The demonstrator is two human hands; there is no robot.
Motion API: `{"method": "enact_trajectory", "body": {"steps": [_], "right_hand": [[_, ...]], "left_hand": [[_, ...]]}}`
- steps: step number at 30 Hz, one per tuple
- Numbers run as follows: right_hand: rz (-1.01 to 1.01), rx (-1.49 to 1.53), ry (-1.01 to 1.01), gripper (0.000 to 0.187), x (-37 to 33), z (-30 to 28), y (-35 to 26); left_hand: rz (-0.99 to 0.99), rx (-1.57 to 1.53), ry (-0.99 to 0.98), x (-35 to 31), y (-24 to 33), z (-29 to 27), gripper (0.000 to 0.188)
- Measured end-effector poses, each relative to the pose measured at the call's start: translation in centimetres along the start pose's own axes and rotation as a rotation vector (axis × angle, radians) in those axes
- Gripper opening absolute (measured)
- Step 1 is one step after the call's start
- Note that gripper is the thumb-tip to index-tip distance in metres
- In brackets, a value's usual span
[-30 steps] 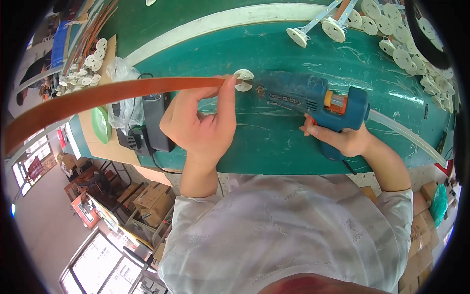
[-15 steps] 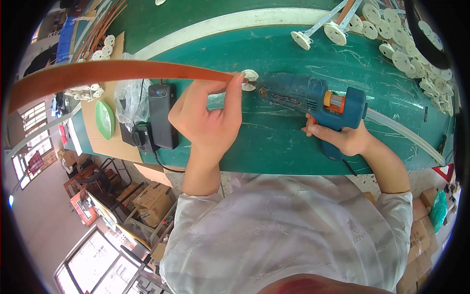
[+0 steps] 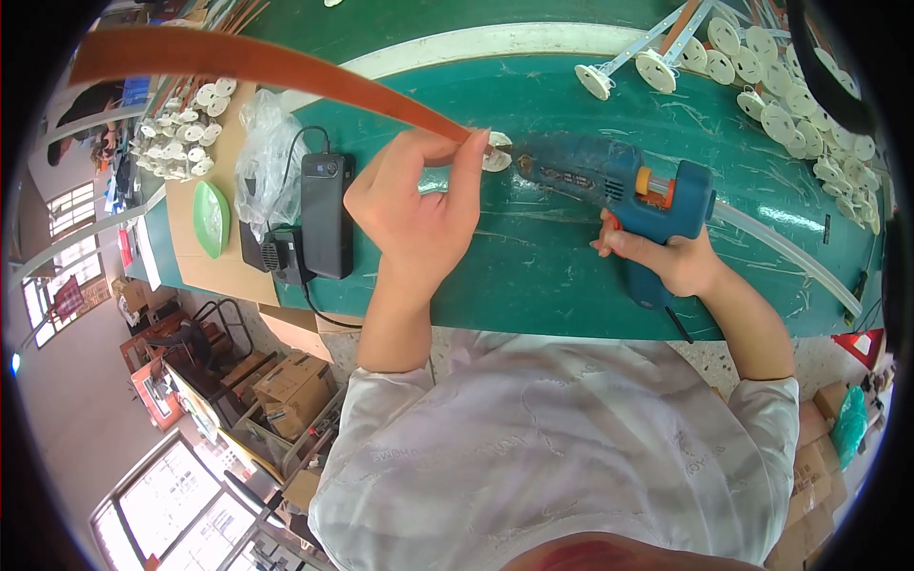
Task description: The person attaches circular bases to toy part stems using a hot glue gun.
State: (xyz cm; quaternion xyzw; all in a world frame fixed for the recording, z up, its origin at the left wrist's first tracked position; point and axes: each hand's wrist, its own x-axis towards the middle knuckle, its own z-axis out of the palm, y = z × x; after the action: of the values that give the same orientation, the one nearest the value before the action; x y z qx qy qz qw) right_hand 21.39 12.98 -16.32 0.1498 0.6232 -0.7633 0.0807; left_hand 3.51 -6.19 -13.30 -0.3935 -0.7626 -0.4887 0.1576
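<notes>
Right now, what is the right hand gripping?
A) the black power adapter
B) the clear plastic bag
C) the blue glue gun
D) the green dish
C: the right hand wraps the handle of the blue glue gun, whose nozzle points at the white disc at the end of the long brown strip pinched by the left hand.

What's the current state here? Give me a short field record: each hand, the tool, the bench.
left hand: pinches the end of a long orange strip against a white disc
right hand: grips the blue glue gun, nozzle at the disc
bench: green mat
left side: black power adapter, clear plastic bag
far right: more white discs
</notes>
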Motion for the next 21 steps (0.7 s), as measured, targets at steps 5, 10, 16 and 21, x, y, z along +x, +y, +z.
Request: {"method": "enact_trajectory", "body": {"steps": [5,10,16,21], "right_hand": [[0.031,0.070,0.046,0.023,-0.25,0.34,-0.02],[-0.001,0.145,0.041,0.024,-0.19,0.34,-0.13],[0.005,0.176,0.011,0.031,0.16,0.31,-0.15],[-0.037,0.124,0.007,0.032,0.04,0.09,-0.34]], "left_hand": [[0.021,0.003,0.015,-0.14,0.06,-0.02,0.015],[0.034,0.011,-0.023,0.05,0.27,-0.06,0.016],[0.063,0.011,-0.008,0.18,0.63,-0.29,0.015],[0.014,-0.044,0.025,0.43,0.15,-0.26,0.016]]}}
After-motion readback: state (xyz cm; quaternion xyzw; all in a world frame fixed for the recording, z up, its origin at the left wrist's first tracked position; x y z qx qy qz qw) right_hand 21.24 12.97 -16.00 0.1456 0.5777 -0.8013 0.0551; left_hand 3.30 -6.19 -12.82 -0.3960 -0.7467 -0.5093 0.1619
